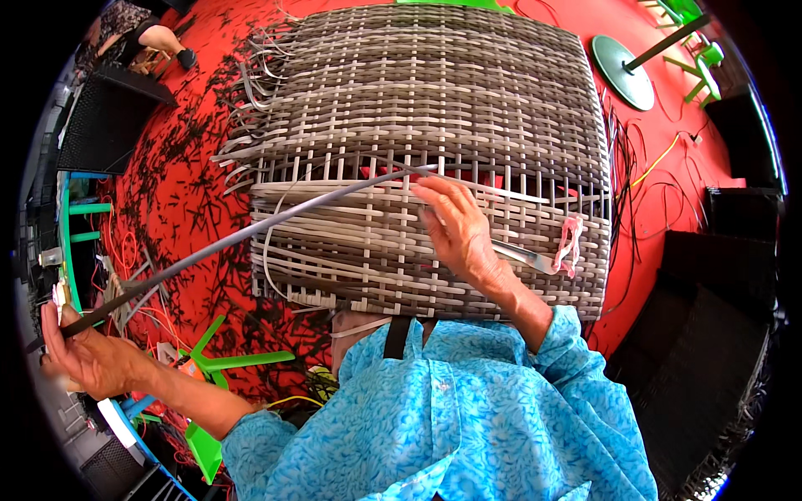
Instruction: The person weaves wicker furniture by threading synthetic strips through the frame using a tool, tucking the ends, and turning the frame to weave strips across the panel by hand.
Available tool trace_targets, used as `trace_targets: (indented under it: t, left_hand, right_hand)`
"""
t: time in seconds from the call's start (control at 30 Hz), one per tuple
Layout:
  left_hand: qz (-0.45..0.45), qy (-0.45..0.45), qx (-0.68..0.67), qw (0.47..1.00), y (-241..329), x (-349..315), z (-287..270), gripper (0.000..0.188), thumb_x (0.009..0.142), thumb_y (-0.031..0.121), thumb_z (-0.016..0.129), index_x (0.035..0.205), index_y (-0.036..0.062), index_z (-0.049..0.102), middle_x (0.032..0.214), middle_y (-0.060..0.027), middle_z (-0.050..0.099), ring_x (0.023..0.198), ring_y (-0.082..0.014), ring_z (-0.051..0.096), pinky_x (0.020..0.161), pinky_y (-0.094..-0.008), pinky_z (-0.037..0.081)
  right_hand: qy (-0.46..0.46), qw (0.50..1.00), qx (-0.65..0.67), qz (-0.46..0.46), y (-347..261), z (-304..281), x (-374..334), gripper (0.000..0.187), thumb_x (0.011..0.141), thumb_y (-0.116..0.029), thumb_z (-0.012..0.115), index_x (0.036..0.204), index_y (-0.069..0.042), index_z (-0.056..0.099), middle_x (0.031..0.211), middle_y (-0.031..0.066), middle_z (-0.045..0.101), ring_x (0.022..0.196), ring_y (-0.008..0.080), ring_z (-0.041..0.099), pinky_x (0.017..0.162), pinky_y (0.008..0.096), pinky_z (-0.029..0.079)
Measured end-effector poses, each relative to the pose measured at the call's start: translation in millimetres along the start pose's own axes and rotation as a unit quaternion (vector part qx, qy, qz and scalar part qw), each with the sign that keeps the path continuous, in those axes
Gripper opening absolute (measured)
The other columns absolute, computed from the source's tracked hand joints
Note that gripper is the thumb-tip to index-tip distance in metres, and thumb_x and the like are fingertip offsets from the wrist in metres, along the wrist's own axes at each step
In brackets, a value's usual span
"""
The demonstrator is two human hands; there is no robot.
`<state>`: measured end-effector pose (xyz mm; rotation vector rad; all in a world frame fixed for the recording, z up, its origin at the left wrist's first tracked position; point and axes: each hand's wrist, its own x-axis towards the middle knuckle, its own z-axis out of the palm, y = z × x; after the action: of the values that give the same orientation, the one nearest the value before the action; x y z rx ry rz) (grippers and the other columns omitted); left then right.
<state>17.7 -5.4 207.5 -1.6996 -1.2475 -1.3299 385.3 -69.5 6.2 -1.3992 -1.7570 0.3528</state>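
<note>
A long grey flat weaving strip [276,220] stretches slantwise from my left hand [100,363], out at the far left, to the woven panel [426,75] in front of me. My left fingers are closed around the strip near its dark lower end. Over the gap in the weave, my right hand [459,230] rests with its fingers loosely extended, close to the strip's upper end. Uprights and a red patch show through this gap. A flat metal tool [525,255] with a pink wrapped handle [570,245] lies on the weave, partly behind my right wrist.
Loose strip ends [251,92] fringe the panel's left edge. Dark scraps [196,175] litter the red floor [159,167]. Black woven pieces [693,359] stand at right, near a round green base with a pole [622,71]. A green stand [238,361] is lower left; another person's leg [163,40] shows at upper left.
</note>
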Motion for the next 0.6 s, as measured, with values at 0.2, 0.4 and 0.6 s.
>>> trace_targets:
  t: [0.2,0.4,0.6]
  left_hand:
    - [0.103,0.047,-0.073,0.991,-4.5,0.7,-9.4,0.016,0.083,-0.003,0.056,0.097,-0.0091,0.058,0.102,-0.0152,0.059,0.092,-0.0240,0.059,0.083,-0.0317,0.050]
    - [0.044,-0.201,0.143,0.968,-31.3,-34.6,6.2,0.026,0.083,-0.005,0.048,0.105,0.0009,0.060,0.110,-0.0119,0.056,0.100,-0.0224,0.055,0.085,-0.0296,0.048]
    - [-0.002,-0.394,0.103,0.913,-126.3,-112.4,13.3,0.027,0.079,-0.003,0.048,0.103,0.0022,0.057,0.108,-0.0137,0.054,0.101,-0.0290,0.052,0.088,-0.0347,0.041]
  right_hand:
    - [0.087,0.990,-0.101,0.040,1.0,12.0,35.7,0.047,0.073,-0.019,0.066,0.115,-0.007,0.049,0.109,0.0153,0.054,0.102,0.0314,0.049,0.089,0.0420,0.037]
    - [-0.197,0.977,-0.040,0.072,7.9,5.4,8.2,0.029,0.071,-0.030,0.070,0.091,-0.010,0.063,0.089,0.0066,0.064,0.091,0.0234,0.057,0.090,0.0416,0.040]
    - [-0.452,0.842,0.293,-0.038,-70.4,17.7,-4.1,0.022,0.075,-0.024,0.063,0.094,-0.012,0.063,0.084,0.0082,0.062,0.080,0.0297,0.061,0.079,0.0449,0.044]
